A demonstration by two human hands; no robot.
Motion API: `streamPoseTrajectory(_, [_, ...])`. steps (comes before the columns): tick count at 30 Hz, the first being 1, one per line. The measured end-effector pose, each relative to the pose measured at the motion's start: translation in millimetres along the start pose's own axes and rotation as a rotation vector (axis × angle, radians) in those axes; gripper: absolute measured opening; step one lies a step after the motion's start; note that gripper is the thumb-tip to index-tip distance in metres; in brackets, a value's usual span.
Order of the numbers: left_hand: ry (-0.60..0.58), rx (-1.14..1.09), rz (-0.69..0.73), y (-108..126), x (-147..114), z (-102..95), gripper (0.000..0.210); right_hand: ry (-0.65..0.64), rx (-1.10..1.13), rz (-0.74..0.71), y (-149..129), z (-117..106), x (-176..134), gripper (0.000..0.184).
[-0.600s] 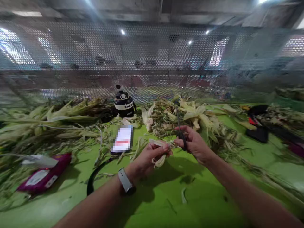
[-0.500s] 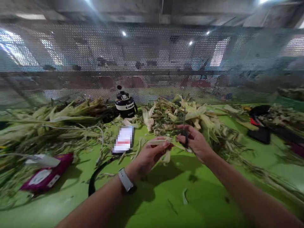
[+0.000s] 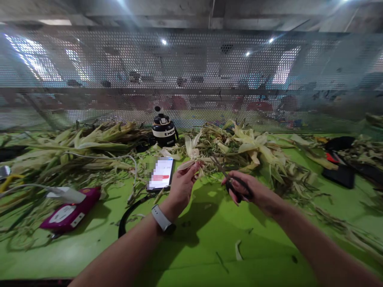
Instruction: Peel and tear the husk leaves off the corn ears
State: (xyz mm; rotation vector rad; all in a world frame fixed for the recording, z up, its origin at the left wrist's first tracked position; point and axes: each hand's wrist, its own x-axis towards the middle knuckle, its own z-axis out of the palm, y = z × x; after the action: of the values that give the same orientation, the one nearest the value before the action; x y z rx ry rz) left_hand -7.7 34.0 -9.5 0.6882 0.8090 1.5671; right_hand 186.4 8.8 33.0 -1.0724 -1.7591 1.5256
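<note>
Left hand (image 3: 181, 186) pinching a pale husk (image 3: 185, 164) over the green desk (image 3: 263, 251), right hand (image 3: 259, 194) gripping dark scissors (image 3: 228, 180) near the husk's four o'clock, blades (image 3: 219, 167) pointing toward eleven o'clock, phone (image 3: 160, 177) lying near the husk's nine o'clock.

Dim light is cast from above, the ceiling (image 3: 185, 12) streaked with glare. Soft shadows are thrown across the green surface (image 3: 263, 247); its side edges are smeared. Beyond its far edge, the mesh panel (image 3: 191, 63) is pierced by bright spots (image 3: 164, 42). The phone screen (image 3: 160, 179) is partly pixelated.

Husk pc. (image 3: 184, 165) partly hidden by L fingers (image 3: 190, 171).
</note>
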Motion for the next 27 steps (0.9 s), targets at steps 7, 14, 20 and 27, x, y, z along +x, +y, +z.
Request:
streamPoseTrajectory(7, [0.068,0.020,-0.017,2.2,-6.5,3.9,0.035,-0.013,-0.047,0.088,2.8,12.3,2.1,0.050])
streamPoseTrajectory(14, [0.017,0.105,-0.038,-2.3,-12.7,5.7,0.036,0.082,-0.030,0.071,6.3,14.5,5.2,0.044])
streamPoseTrajectory(20, [0.018,0.118,-0.041,-2.0,-14.1,7.9,0.036,0.107,0.040,0.067,6.1,16.8,5.3,0.038])
streamPoseTrajectory(27, [0.019,0.063,-0.054,-0.3,-14.4,8.1,0.037,0.155,0.041,0.057,9.0,13.8,7.2,0.041])
